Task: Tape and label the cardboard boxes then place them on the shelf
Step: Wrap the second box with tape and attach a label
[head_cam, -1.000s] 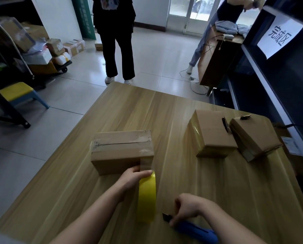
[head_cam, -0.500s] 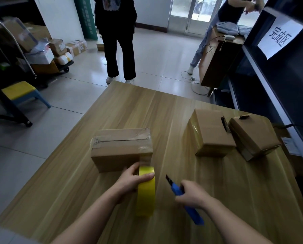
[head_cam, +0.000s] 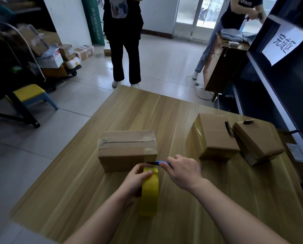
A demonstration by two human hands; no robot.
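A cardboard box (head_cam: pixel 127 148) with clear tape across its top sits in the middle of the wooden table (head_cam: pixel 164 111). Just in front of it a yellow tape roll (head_cam: pixel 149 192) stands on edge. My left hand (head_cam: pixel 135 182) grips the roll, thumb on its top. My right hand (head_cam: pixel 182 170) holds a blue utility knife (head_cam: pixel 160 162) whose dark blade lies against the tape between roll and box. Two more cardboard boxes (head_cam: pixel 215 136) (head_cam: pixel 258 144) lie to the right.
A dark metal shelf (head_cam: pixel 277 95) with a white paper sign (head_cam: pixel 283 44) runs along the right. Two people stand beyond the table, one (head_cam: pixel 124 41) at its far edge. A loaded trolley (head_cam: pixel 59 62) and a yellow stool (head_cam: pixel 31 95) are on the left floor.
My right hand lifted the blue knife from the table and brought it forward and left to the top of the tape roll. The left hand kept hold of the roll.
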